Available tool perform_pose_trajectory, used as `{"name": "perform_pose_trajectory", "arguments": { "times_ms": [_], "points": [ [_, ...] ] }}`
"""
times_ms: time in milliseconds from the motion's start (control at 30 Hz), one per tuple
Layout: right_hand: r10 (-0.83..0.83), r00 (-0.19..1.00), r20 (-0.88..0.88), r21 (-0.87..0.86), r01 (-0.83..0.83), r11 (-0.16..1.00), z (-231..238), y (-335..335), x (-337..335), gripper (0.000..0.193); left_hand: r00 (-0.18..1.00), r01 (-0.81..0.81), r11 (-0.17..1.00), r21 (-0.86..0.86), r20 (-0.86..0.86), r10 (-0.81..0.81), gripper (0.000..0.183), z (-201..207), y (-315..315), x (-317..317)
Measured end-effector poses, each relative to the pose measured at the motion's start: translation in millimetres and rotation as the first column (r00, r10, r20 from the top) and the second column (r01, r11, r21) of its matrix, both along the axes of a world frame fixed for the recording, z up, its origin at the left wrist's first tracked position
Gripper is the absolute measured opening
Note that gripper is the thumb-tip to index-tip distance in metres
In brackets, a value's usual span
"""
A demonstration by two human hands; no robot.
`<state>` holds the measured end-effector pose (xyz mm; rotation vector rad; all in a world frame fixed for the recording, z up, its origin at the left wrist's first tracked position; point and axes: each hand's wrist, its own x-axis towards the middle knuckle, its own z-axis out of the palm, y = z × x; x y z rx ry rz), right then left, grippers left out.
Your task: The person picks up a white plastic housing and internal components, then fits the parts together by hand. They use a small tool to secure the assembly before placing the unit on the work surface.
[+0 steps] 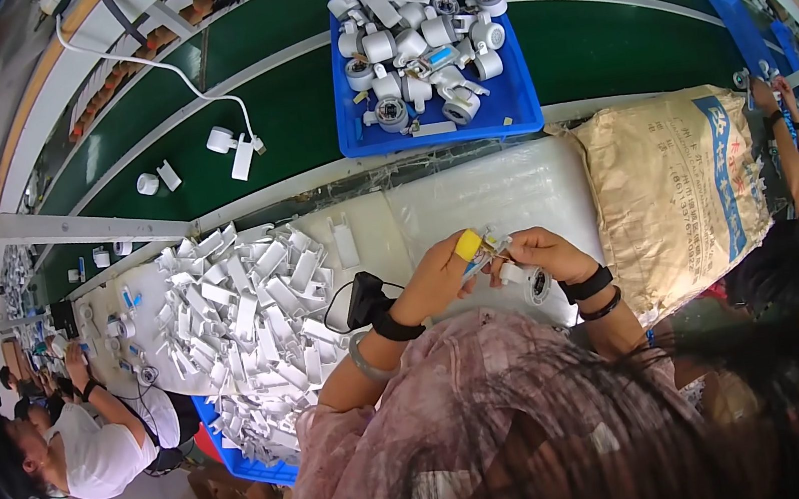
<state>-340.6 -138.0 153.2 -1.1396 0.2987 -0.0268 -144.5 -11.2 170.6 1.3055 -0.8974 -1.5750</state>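
My left hand (434,277) is closed, with a small yellow piece (467,244) at its fingertips; whether it is held or worn on a finger I cannot tell. Between both hands is a small blue-and-white part (492,248), pinched by the left fingers. My right hand (558,255) is closed at the upper side of a white camera housing (535,286), whose dark round end faces up. The hands meet just in front of my body, over the table's near edge. Fingers partly hide where the parts join.
A large heap of white plastic shells (255,304) lies to the left, by a black device (366,299). Ahead, a blue tray (340,106) holds many white camera units. A brown paper sack (661,205) stands at right. White cable (153,60) hangs at upper left. People work on both sides.
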Motion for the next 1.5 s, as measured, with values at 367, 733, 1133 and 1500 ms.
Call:
{"name": "perform_pose_trajectory", "arguments": {
  "times_ms": [367,733,1133,1500],
  "points": [
    [-0.135,0.987,-0.082,0.288,0.154,0.945,-4,18,-7,0.070,0.989,-0.122,0.992,0.019,-0.085,0.124,0.023,1,8,5],
    [-0.313,0.915,-0.256,-0.169,0.277,0.946,28,26,4,0.082,0.944,-0.308,0.950,-0.057,0.104,0.312,0.018,-19,20,5],
    [-0.301,0.929,-0.213,-0.219,0.255,0.942,32,25,5,0.081,0.955,-0.258,0.963,-0.083,0.128,0.267,0.019,-20,21,7],
    [-0.340,0.932,-0.124,-0.356,0.278,0.892,44,34,4,0.077,0.963,-0.271,0.953,-0.137,-0.036,0.269,0.018,-2,23,13]
  ]
}}
